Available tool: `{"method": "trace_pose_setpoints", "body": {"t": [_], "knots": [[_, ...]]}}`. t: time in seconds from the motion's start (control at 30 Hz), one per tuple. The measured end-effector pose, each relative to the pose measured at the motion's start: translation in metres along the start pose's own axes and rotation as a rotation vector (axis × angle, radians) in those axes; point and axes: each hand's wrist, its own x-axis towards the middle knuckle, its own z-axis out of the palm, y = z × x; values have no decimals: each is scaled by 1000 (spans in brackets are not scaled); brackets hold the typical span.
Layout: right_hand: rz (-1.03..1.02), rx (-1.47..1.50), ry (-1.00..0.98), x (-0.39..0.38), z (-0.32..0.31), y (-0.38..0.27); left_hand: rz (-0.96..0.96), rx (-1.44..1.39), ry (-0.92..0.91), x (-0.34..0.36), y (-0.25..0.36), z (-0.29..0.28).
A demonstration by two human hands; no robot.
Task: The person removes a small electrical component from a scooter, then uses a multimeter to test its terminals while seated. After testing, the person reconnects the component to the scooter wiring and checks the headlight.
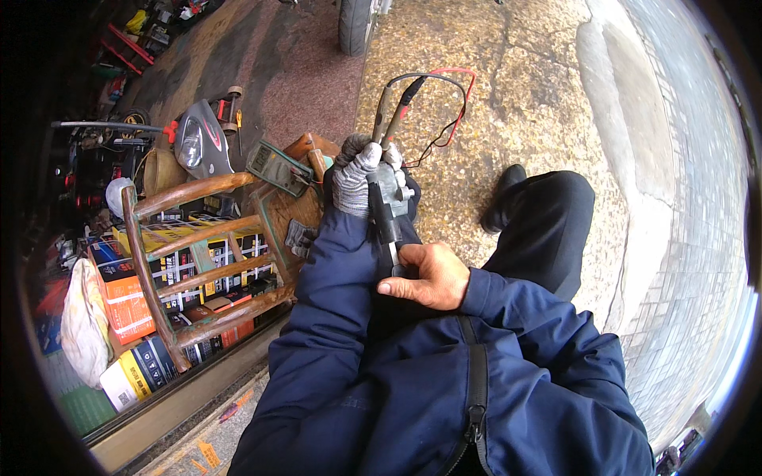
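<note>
My left hand (355, 178), in a grey-and-white knit glove, is closed round a grey metal and black part that looks like an ignition lock (387, 202). The same hand also holds two multimeter probes (389, 115), which point upward, with red and black leads looping off to the right. Below it, my bare right hand (429, 278) pinches a small piece with a silvery shaft and dark end, apparently a key (394, 255), at the lock's lower end. A grey-green multimeter (278, 169) lies just left of my gloved hand on a wooden chair seat (290, 210).
The wooden chair's slatted back (202, 254) stands at left, with a spare glove (299, 236) on the seat. Behind it are stacked boxes (131, 305), a whitish cloth (83, 325) and a headlight fairing (198, 139). A tyre (355, 28) stands at the far edge.
</note>
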Motion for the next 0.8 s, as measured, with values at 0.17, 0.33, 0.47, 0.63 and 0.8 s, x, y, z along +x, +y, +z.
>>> {"method": "trace_pose_setpoints", "body": {"t": [0.17, 0.33, 0.47, 0.63, 0.8], "knots": [[-42, -5, -39, -1, -2, 4, 35, 71, -4, 0, -1, -3], [-56, 256, -182, 0, -1, 11, 58, 82, 22, -1, -3, -1], [42, 563, -238, -2, 3, 11, 49, 81, 23, -1, -1, 1], [-20, 378, -158, -3, -13, 12, 52, 57, -7, -1, 0, 3], [-6, 442, 60, 12, -50, 13, 55, -24, -54, -3, -1, 2]]}}
